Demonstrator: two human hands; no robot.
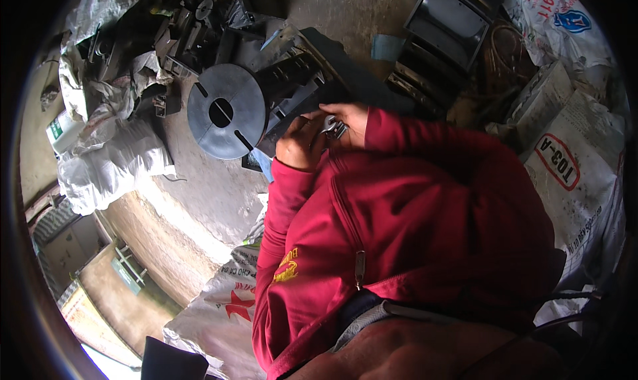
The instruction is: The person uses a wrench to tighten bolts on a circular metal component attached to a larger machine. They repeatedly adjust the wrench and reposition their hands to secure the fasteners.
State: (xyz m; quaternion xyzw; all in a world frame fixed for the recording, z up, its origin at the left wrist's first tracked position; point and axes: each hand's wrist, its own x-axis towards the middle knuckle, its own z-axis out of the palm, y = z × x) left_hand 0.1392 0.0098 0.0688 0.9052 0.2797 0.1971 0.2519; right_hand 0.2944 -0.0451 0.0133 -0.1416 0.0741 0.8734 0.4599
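Close together in front of my chest, both hands are at some small shiny metal parts (337,129), whose exact kind I cannot make out. My right hand (355,122) is curled and cups these parts in its palm and fingers. The bent fingers of my left hand (302,142) close in from the other side and touch the parts; its fingertips are partly hidden. Just beyond my left hand lies a grey metal disc (242,107) with a round centre hole and slots, seemingly joined to a dark cylinder (289,74).
Dark metal parts (199,38) are piled at the far left, beside white plastic sacks (116,157). Dark curved metal pieces (442,44) stand at the far right. Printed white sacks (575,174) stand at the right, and another printed sack (216,313) lies at the near left.
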